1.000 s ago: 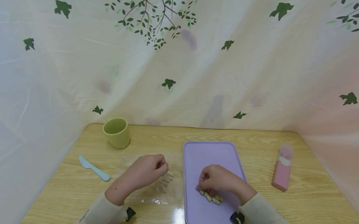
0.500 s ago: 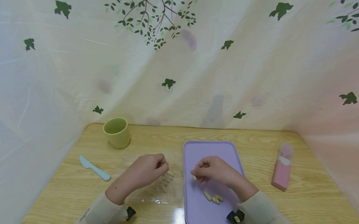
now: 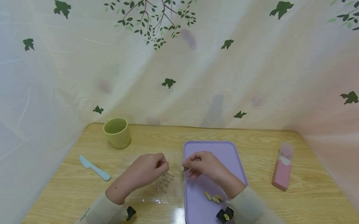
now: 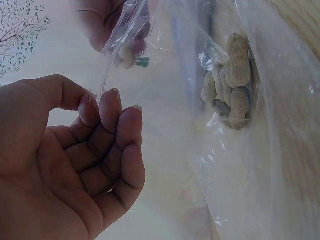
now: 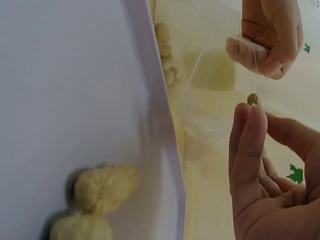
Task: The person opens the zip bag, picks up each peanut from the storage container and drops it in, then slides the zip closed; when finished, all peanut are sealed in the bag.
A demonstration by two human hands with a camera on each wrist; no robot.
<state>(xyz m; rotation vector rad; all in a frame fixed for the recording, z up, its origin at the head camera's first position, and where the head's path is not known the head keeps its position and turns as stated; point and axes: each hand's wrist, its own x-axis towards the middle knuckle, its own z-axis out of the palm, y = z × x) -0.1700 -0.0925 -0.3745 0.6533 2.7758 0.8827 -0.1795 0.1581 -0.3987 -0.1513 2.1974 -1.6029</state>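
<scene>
My left hand (image 3: 146, 171) pinches the edge of a clear zip bag (image 4: 235, 165) between thumb and fingertips, holding its mouth raised. Several peanuts (image 4: 238, 70) in their shells lie inside the bag, visible through the plastic in the left wrist view. My right hand (image 3: 203, 166) is at the bag's opening, above the left edge of a purple tray (image 3: 207, 150). Between its thumb and fingertips it pinches a single peanut (image 5: 253, 99), mostly covered by the fingers. A few other peanuts (image 3: 216, 198) rest on the tray below my right wrist.
A green mug (image 3: 117, 133) stands at the back left of the wooden table (image 3: 156, 136). A light blue knife (image 3: 94, 168) lies left of my left hand. On the right is a pink case (image 3: 282, 167) with a clear top. A printed curtain hangs behind.
My right hand has lifted a peanut from the group on the tray and carried it up and left to the bag's mouth. My left hand has stayed in place.
</scene>
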